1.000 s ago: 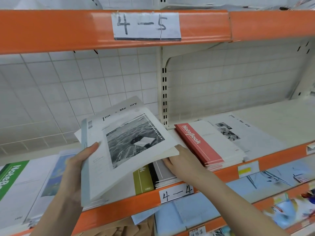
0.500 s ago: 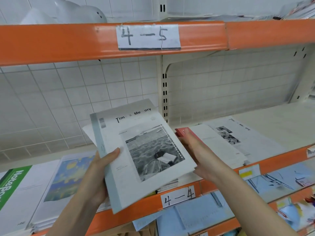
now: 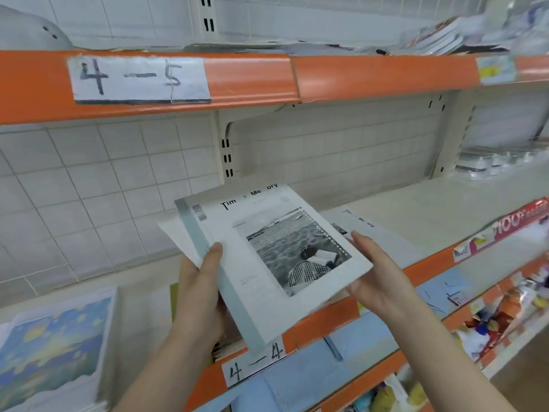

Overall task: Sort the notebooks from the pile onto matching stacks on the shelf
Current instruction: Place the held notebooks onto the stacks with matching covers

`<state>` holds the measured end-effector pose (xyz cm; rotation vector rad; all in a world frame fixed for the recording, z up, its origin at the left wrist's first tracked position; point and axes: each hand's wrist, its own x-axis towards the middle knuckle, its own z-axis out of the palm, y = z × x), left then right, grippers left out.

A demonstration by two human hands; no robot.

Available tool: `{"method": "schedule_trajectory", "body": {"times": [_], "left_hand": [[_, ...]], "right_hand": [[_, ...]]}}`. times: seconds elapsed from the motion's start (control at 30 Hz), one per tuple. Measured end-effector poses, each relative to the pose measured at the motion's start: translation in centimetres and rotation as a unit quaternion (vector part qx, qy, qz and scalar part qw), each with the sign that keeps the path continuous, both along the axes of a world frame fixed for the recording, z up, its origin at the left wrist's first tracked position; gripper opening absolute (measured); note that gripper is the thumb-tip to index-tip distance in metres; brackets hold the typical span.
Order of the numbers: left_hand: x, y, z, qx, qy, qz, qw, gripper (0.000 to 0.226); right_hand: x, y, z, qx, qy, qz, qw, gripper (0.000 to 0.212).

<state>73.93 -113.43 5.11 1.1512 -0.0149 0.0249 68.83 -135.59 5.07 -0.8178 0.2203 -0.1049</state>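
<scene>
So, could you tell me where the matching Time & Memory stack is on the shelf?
In the head view it lies flat on the shelf, right of centre, just behind the right hand and partly hidden by the held notebook.

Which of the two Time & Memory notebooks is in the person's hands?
The nearer Time & Memory notebook, showing the full black-and-white photo: left hand grips its spine edge, right hand supports its right side. The other notebook lies on the shelf behind.

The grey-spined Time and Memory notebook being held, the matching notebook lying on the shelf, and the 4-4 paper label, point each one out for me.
Grey-spined Time and Memory notebook (image 3: pixel 267 263): head view, on its white front cover.
Matching white notebook on the shelf (image 3: pixel 374 230): head view, on its visible cover below the title.
White paper 4-4 label (image 3: pixel 255 365): head view, on the handwritten dash.
</scene>
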Motion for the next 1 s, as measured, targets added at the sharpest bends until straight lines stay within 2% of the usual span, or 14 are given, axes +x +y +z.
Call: {"method": "schedule_trajectory", "body": {"times": [0.03,0.1,0.17,0.27,0.43,0.5,0.63,0.77,1.0], "left_hand": [[0.3,-1.2,0.2,-0.004,-0.007,0.004,1.0,0.009],[0.8,-3.4,0.5,0.008,-0.037,-0.001,0.999,0.013],[1.1,-5.2,0.6,0.035,-0.074,-0.013,0.997,0.011],[1.5,-7.2,0.8,0.064,-0.105,-0.041,0.992,0.032],[3.4,-7.6,0.8,0.079,-0.092,-0.006,0.993,0.018],[4.0,-7.1,0.9,0.081,-0.088,0.002,0.993,0.019],[5.0,-5.9,1.0,0.099,-0.062,0.015,0.993,0.032],[5.4,-5.7,0.6,0.129,-0.052,0.007,0.99,0.028],[5.7,-6.5,-1.0,0.154,-0.025,-0.017,0.988,0.015]], "right_hand": [[-0.4,-0.4,0.1,0.045,-0.017,0.013,0.999,0.025],[-0.7,-1.3,-0.5,0.047,-0.026,0.032,0.998,0.027],[-0.6,-2.8,-1.4,-0.039,0.013,-0.01,0.999,0.021],[-0.2,-5.9,-1.9,-0.129,0.051,-0.11,0.984,0.019],[1.1,-11.2,-2.2,-0.059,0.02,-0.24,0.969,0.021],[2.0,-13.7,-2.9,-0.067,0.027,-0.303,0.95,0.025],[3.7,-16.8,-3.3,-0.182,0.086,-0.39,0.899,0.033],[5.4,-18.3,-3.0,-0.235,0.117,-0.355,0.897,0.029],[6.6,-18.9,-4.8,-0.297,0.192,-0.235,0.906,0.027]]}}
